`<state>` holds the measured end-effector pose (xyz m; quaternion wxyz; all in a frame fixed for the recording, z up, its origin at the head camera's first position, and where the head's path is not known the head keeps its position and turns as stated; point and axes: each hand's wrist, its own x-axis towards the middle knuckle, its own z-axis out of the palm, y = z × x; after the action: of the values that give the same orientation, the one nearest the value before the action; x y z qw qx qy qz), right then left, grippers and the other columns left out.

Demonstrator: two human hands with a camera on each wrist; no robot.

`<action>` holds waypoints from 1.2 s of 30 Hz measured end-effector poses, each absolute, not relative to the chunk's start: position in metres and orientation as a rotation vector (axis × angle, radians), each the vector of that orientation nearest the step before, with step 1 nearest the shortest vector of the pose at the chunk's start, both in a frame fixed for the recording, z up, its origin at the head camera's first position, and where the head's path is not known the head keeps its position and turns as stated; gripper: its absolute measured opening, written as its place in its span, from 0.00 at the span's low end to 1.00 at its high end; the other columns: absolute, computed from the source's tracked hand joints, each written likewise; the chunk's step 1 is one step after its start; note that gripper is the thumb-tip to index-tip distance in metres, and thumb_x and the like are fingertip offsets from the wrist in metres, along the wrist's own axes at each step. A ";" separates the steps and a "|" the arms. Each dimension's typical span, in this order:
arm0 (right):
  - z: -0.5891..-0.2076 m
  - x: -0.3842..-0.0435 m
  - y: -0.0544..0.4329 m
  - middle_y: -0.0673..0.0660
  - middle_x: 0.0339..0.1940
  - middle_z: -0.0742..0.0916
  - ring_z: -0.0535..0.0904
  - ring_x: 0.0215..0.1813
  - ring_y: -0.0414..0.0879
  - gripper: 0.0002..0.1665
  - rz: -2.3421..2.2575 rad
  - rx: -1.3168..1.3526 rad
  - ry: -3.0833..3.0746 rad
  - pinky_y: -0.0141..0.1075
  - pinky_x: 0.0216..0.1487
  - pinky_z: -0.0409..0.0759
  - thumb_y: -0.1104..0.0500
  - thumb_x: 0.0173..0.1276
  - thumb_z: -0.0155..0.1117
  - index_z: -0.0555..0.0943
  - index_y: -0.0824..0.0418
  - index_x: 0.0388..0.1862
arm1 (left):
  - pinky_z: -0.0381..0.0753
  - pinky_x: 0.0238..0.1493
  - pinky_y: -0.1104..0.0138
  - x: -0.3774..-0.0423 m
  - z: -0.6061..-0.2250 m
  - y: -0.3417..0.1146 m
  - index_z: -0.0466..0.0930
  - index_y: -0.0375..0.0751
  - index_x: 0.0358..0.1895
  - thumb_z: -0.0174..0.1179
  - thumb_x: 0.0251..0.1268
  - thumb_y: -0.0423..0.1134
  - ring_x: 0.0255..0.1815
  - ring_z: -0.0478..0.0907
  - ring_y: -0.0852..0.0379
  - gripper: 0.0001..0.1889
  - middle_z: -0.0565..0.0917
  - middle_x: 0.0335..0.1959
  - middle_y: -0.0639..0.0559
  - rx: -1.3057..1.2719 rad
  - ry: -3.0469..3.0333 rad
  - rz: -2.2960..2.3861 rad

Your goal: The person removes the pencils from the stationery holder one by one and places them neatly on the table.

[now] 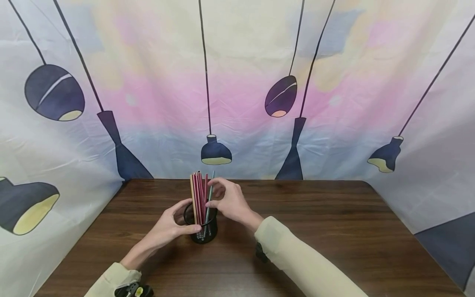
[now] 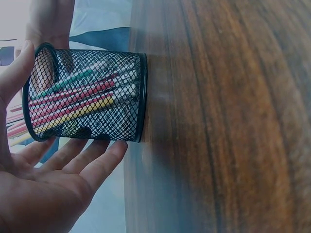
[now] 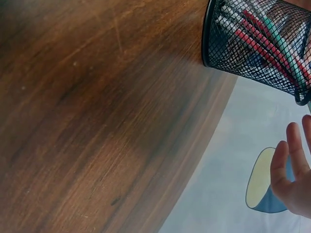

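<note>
A black mesh pencil cup (image 2: 87, 124) stands upright on the table, holding several red pencils (image 1: 201, 196), a yellow one and a green pencil (image 1: 210, 192). My left hand (image 1: 167, 226) holds the cup from its left side, thumb at the near rim and the other fingers along the far side. Above the rim, my right hand (image 1: 231, 201) pinches the green pencil between thumb and index finger. In the right wrist view, the other right fingers (image 3: 294, 145) are spread apart beside the cup; the thumb lies out of that frame.
The dark wooden table (image 1: 315, 231) stretches to both sides of the cup. Behind it hangs a fabric backdrop (image 1: 245, 82) printed with lamps, meeting the table's back edge. Dark devices are strapped at both wrists, below the pale sleeves (image 1: 297, 251).
</note>
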<state>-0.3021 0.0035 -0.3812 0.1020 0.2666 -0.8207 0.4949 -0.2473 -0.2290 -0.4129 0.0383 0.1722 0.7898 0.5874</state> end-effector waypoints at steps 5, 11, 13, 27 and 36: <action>-0.380 -0.302 0.004 0.50 0.39 0.87 0.83 0.40 0.45 0.29 1.489 0.792 -2.385 0.37 0.44 0.82 0.69 0.58 0.84 0.84 0.55 0.57 | 0.81 0.58 0.58 -0.247 -0.413 -0.229 0.56 0.32 0.82 0.75 0.64 0.36 0.74 0.69 0.31 0.48 0.56 0.82 0.29 0.528 2.413 1.803; -0.375 -0.303 0.007 0.52 0.40 0.87 0.85 0.38 0.43 0.30 1.544 0.825 -2.341 0.36 0.43 0.84 0.73 0.58 0.82 0.84 0.58 0.58 | 0.80 0.57 0.61 -0.247 -0.412 -0.229 0.57 0.32 0.82 0.75 0.64 0.36 0.73 0.70 0.33 0.48 0.59 0.81 0.29 0.531 2.413 1.804; -0.373 -0.303 0.009 0.53 0.40 0.87 0.85 0.37 0.42 0.30 1.555 0.828 -2.338 0.36 0.43 0.84 0.73 0.58 0.81 0.84 0.59 0.59 | 0.80 0.57 0.63 -0.247 -0.412 -0.229 0.57 0.32 0.82 0.76 0.64 0.37 0.72 0.71 0.33 0.48 0.59 0.81 0.29 0.529 2.416 1.803; -0.365 -0.305 0.012 0.55 0.44 0.88 0.88 0.39 0.43 0.33 1.588 0.838 -2.314 0.37 0.41 0.85 0.75 0.63 0.77 0.81 0.61 0.66 | 0.80 0.59 0.55 -0.247 -0.411 -0.229 0.58 0.32 0.82 0.76 0.64 0.37 0.73 0.70 0.33 0.47 0.59 0.81 0.29 0.514 2.438 1.786; -0.356 -0.305 0.013 0.61 0.51 0.88 0.88 0.40 0.42 0.34 1.592 0.852 -2.311 0.37 0.40 0.85 0.74 0.64 0.76 0.81 0.56 0.68 | 0.77 0.63 0.51 -0.247 -0.411 -0.230 0.58 0.32 0.82 0.76 0.64 0.37 0.73 0.70 0.33 0.47 0.58 0.81 0.30 0.523 2.440 1.783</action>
<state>-0.3049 0.0131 -0.3561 0.1042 0.2889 -0.7838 0.5397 -0.2471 -0.2297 -0.4114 0.0372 0.1705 0.7951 0.5809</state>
